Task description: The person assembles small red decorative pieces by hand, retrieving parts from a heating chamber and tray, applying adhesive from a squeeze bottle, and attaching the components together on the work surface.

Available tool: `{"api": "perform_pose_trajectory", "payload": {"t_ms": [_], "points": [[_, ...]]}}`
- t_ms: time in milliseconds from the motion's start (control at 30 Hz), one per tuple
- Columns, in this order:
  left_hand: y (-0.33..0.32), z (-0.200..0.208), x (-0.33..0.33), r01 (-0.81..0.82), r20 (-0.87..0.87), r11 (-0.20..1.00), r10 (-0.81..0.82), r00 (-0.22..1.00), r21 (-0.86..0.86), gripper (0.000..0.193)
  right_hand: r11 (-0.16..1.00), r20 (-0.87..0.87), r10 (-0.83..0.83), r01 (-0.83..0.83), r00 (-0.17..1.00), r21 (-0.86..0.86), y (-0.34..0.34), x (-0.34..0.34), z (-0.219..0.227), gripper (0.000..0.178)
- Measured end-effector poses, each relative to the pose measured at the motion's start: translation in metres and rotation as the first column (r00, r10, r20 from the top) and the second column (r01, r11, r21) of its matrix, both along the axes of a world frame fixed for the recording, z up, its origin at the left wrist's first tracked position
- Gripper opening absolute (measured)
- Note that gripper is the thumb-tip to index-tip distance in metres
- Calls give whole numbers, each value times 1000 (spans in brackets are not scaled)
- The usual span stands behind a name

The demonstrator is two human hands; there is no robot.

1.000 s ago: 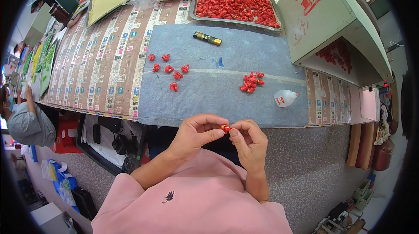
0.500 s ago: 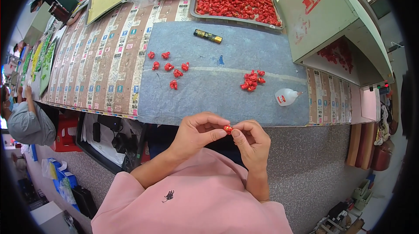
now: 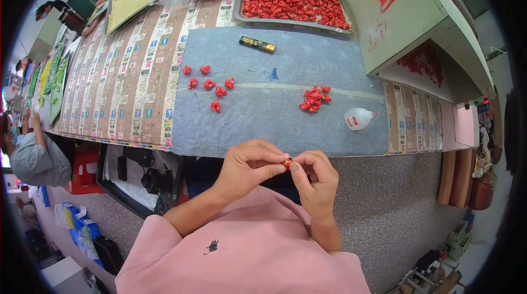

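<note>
A small red lumpy piece with gold marks (image 3: 287, 163) sits between my two hands, just off the near edge of the blue mat (image 3: 247, 129). The thumb and forefinger of my left hand (image 3: 243, 169) pinch it from one side; my right hand (image 3: 315, 177) pinches it from the other, with fingers curled. My fingertips cover most of it. Several similar red pieces (image 3: 209, 84) lie spread out on the mat's left half, and a tight cluster of red pieces (image 3: 312, 100) lies on the right. Beside that cluster is a squat white squeeze bottle (image 3: 359, 119) with a pointed tip.
A black-and-gold tube (image 3: 257, 44) lies farther back on the mat. Behind it stands a metal tray (image 3: 238, 11) full of red pieces. An open-fronted box (image 3: 401, 25) at the right holds more red pieces. Far left, another person (image 3: 41, 151) sits along the table.
Both hands keep their pinch on the red piece, with only a slight shift of the fingers. The whole view has moved a little; the things on the mat lie as before.
</note>
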State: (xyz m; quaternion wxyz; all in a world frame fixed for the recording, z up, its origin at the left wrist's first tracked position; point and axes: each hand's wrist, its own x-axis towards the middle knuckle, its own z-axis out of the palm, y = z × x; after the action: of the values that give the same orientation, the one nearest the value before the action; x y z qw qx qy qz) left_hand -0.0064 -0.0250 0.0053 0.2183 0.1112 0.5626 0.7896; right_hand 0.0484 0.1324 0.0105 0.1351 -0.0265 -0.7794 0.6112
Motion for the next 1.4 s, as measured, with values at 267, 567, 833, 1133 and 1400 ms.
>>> {"api": "perform_pose_trajectory", "payload": {"t_ms": [267, 567, 833, 1133, 1400], "points": [[1, -2, -1, 26, -18, 999, -26, 999, -37, 21, 1000, 7, -8, 8, 1000, -2, 2, 1, -1, 4], [1, 1, -2, 51, -14, 998, -52, 999, -47, 21, 999, -6, -15, 15, 1000, 35, 3, 3, -3, 5], [1, 2, 0, 60, -36, 998, -60, 998, -15, 22, 997, -56, -22, 26, 998, 69, 3, 5, 1, 5], [2, 5, 1, 51, -94, 998, -54, 994, -36, 20, 992, -90, -70, 78, 994, 96, 2, 6, 7, 8], [4, 5, 1, 60, -111, 997, -66, 992, -55, 20, 992, -87, -79, 87, 993, 92, 2, 6, 4, 8]]}}
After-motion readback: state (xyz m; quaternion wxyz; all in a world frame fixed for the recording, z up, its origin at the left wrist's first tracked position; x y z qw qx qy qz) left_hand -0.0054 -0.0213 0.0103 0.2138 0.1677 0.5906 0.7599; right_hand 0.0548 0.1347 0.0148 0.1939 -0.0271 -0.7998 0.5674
